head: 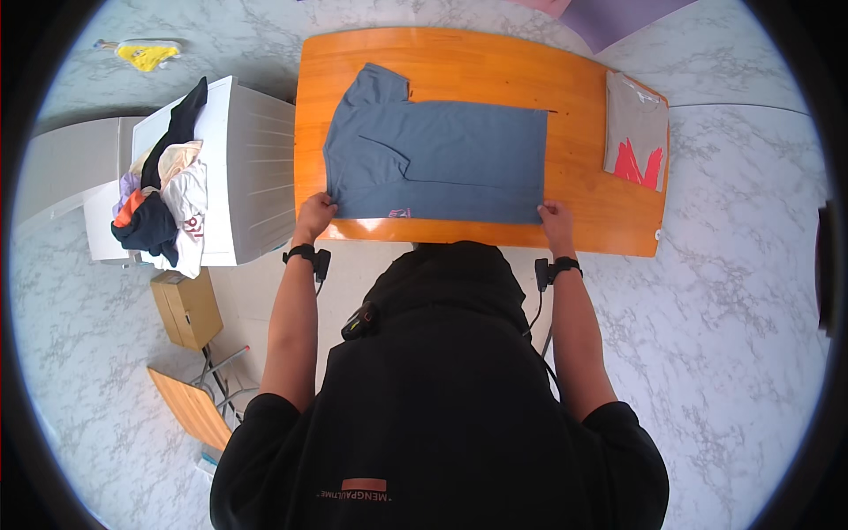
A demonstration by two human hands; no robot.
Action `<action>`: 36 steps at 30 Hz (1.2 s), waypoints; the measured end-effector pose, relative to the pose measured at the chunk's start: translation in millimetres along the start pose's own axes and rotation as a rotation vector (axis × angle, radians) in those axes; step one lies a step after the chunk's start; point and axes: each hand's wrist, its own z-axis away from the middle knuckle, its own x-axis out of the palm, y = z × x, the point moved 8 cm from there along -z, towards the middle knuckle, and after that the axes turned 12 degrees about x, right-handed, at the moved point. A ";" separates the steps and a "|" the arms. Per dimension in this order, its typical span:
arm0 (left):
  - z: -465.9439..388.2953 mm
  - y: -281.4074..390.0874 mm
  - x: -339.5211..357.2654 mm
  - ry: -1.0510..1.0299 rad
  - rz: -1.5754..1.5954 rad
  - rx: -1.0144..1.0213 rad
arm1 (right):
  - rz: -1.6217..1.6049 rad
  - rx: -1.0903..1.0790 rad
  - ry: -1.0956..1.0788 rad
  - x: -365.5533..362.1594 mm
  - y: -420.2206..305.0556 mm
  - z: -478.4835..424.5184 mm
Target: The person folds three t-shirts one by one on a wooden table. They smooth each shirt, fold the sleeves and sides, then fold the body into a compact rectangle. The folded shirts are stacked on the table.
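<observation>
A blue-grey T-shirt point(464, 146) lies flat on the orange wooden table point(464, 66), its hem to the right. One side is folded over lengthwise, with that sleeve lying on the shirt's body; the other sleeve sticks out at the far left. A small pink print shows by the near edge. My left hand point(316, 215) pinches the shirt's near left corner. At the near right corner, by the hem, my right hand point(556, 222) holds the cloth between thumb and fingers. Both wrists wear black straps with small devices.
A folded beige T-shirt point(623, 119) with a red print lies at the table's right end. To the left, a white cabinet point(222, 225) bears a heap of clothes point(156, 205). Below it are a cardboard box point(189, 308) and a wooden-topped folding stool point(189, 404).
</observation>
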 end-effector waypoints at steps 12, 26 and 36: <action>15.4 110.4 -19.1 0.181 -0.304 0.382 | 0.541 -0.410 0.207 16.7 -100.9 40.3; 14.6 133.1 5.6 0.083 -0.388 0.442 | 0.663 -0.597 0.189 31.1 -113.2 40.3; -7.0 161.2 -2.5 -0.048 -0.474 0.451 | 0.800 -0.436 -0.187 51.8 -103.8 39.2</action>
